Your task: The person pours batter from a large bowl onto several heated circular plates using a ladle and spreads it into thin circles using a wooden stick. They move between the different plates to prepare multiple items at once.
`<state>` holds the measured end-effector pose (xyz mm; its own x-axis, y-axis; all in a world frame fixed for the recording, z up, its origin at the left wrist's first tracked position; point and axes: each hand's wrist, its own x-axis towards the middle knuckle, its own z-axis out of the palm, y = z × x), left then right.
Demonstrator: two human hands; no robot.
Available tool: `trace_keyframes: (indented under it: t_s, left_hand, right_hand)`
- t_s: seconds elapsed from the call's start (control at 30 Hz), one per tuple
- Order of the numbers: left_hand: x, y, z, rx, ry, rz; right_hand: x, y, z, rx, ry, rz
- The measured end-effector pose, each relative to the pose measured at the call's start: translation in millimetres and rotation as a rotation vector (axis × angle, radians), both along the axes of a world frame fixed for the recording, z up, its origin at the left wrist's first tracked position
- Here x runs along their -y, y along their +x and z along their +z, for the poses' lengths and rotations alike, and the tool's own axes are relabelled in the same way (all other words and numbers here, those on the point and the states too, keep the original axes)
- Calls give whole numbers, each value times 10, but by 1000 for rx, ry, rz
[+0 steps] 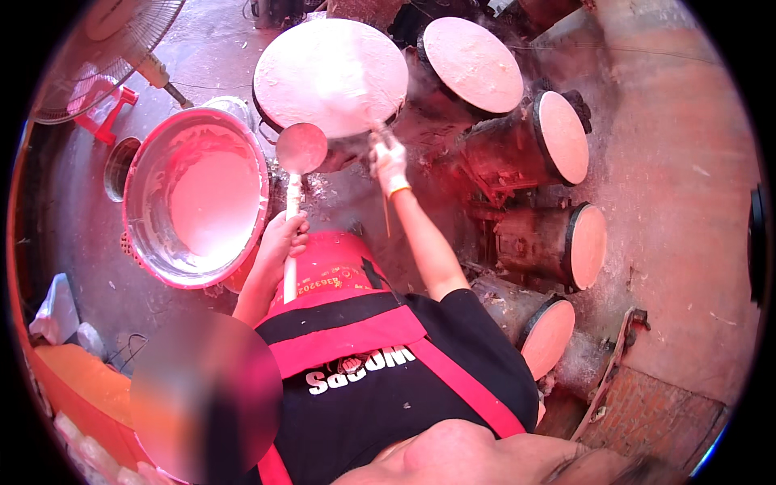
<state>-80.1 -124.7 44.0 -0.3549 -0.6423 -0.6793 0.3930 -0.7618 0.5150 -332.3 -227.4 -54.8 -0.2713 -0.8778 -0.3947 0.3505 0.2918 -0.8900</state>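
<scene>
Left hand (284, 236): we grip the ladle (301, 148) by its handle; its bowl shows at the large pale disc's (323, 77) near edge.
Right hand (388, 158): at that disc's near-right edge; through blur, we can't tell whether it holds anything.
Tub (153, 194): pale liquid (212, 198) inside, left of the ladle.

Upper centre: the disc (327, 77) is pale pink. Left: the basin (153, 228) has a pink rim. Centre: my ladle (301, 148) shows a pink bowl and whitish handle; I wear a yellow wristband (399, 191), black-banded red apron (384, 324) and white-lettered black shirt (457, 331).
</scene>
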Motion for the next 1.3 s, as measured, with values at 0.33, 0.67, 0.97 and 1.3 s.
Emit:
trace_keyframes:
  t_s: [0.33, 0.67, 0.97, 1.3]
  left_hand:
    - [809, 77, -391, 194, -199, -40]
    - [1614, -402, -1330, -342, -6, 35]
    - [1102, 439, 223, -358, 259, -81]
    - [887, 900, 416, -313, 436, -1]
  right_hand:
    - [-650, -237, 229, -131, 87, 231]
    - [-716, 541, 60, 363, 148, 241]
    - [-599, 148, -395, -394, -147, 88]
    - [-738, 271, -135, -631, -184, -18]
